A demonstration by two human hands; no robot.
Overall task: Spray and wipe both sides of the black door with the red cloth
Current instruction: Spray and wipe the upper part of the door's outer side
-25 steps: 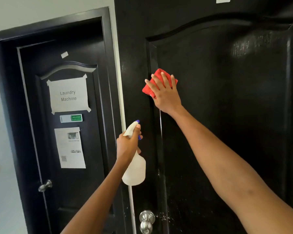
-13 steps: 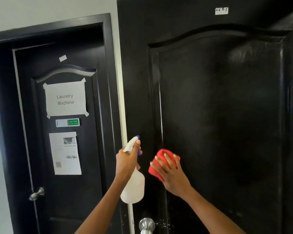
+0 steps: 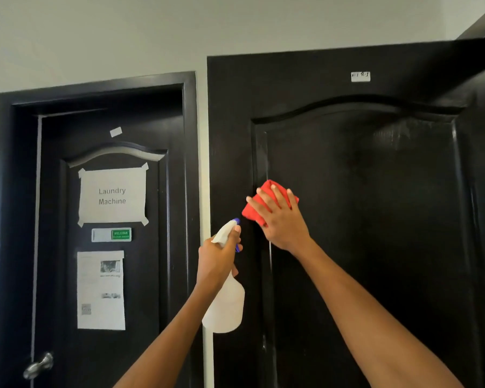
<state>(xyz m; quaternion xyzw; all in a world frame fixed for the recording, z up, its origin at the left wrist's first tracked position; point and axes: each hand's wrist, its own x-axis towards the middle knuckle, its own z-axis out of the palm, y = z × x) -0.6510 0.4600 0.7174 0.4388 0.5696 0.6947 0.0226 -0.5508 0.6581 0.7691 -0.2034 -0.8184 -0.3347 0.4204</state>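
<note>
Black door point(image 3: 361, 219): rigid, glossy, prob. slick when wet. Red cloth point(image 3: 256, 210), soft & light, pinned flat under right hand point(image 3: 282, 219) w/ fingers spread. Left hand point(image 3: 216, 261) wraps spray bottle point(image 3: 226, 306) neck, below-left.

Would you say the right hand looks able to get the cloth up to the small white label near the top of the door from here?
Probably yes. The right hand presses the cloth flat on the door below the label. Nothing lies between them, and the arm is still bent.
</note>
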